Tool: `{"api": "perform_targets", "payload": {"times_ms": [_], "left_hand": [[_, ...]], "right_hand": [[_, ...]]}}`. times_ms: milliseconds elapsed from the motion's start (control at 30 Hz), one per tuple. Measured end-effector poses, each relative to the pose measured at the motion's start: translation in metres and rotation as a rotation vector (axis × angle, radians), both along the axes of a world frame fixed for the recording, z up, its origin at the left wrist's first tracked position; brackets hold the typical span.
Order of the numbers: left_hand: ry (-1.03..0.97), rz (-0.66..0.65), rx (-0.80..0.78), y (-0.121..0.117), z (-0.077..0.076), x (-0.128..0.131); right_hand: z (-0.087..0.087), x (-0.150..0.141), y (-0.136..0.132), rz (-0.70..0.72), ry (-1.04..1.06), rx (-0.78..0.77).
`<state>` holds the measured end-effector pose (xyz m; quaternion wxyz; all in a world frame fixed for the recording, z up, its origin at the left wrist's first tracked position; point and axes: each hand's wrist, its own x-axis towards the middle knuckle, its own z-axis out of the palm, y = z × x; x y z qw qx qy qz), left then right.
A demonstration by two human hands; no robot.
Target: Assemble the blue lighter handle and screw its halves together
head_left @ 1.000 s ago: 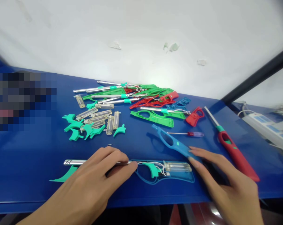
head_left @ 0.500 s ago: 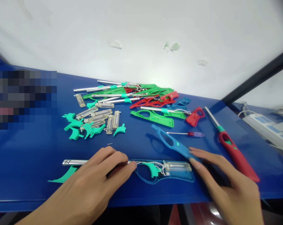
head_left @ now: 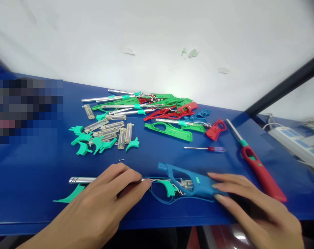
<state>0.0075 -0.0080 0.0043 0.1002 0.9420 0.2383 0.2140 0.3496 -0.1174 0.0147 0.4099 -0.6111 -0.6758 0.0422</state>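
Note:
My left hand [head_left: 105, 197] pinches the metal tube [head_left: 81, 180] of a lighter where it meets the lower blue shell half [head_left: 158, 198]. In that shell sit a green trigger [head_left: 168, 189], white wires and a clear fuel tank [head_left: 187, 184], partly covered. My right hand [head_left: 258, 207] grips the wide end of another blue shell half [head_left: 202, 183], tilted over the lower one, its narrow end raised off to the far side. A green curved piece [head_left: 71, 194] lies under the tube, partly hidden by my left hand.
Behind are several clear tanks [head_left: 122, 138], green triggers [head_left: 82, 148], metal tubes [head_left: 132, 107] and green shell halves [head_left: 169, 131]. A screwdriver [head_left: 215, 149] and a red lighter [head_left: 266, 173] lie to the right. A small screw [head_left: 121, 159] rests near my left hand.
My right hand has brought the blue shell half down and toward me, over the lower half, covering part of the fuel tank. The left hand stays in place.

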Motion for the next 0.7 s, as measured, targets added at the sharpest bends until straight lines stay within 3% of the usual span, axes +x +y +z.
{"api": "perform_targets", "payload": {"times_ms": [400,700], "left_hand": [[-0.04,0.014,0.026,-0.001,0.0,-0.003],[0.087,0.053,0.109,-0.002,-0.023,-0.025]], "right_hand": [[0.002,-0.002,0.004,0.056,-0.05,-0.006],[0.007,-0.004,0.004,0.093,-0.058,0.036]]}}
